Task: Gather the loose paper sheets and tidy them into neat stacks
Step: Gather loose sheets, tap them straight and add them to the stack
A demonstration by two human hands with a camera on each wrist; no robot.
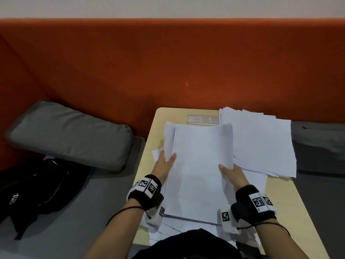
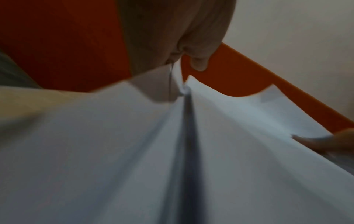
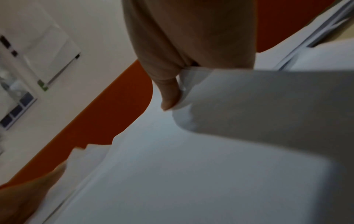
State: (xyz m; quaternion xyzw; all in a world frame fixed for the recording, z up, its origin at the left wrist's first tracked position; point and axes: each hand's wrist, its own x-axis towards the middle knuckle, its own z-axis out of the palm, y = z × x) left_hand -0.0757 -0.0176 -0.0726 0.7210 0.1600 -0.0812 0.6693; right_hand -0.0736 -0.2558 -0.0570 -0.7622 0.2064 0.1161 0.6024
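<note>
From the head view, your left hand (image 1: 164, 165) and right hand (image 1: 232, 173) hold a sheaf (image 1: 199, 165) of white sheets between them, raised over the near half of the desk (image 1: 149, 146). Your left thumb lies on the top sheet with the fingers curled behind the left edge; your right thumb lies on top at the right edge, the fingers hidden beneath. The top of the sheaf curls. More loose sheets (image 1: 168, 228) lie on the desk under it. A ragged pile (image 1: 261, 139) sits at the desk's far right corner, its sheets fanned out of line. A grey cushion (image 1: 71, 135) and a black bag (image 1: 41, 189) lie on the seat to the left, before the orange backrest (image 1: 168, 62).

From the left wrist view, your left hand (image 2: 172, 33) pinches the edge of the sheaf (image 2: 249, 136), which splits into two leaves; the picture is blurred.

From the right wrist view, your right hand (image 3: 182, 42) has its thumb pressed on the sheaf (image 3: 162, 166), the fingers tucked under.
</note>
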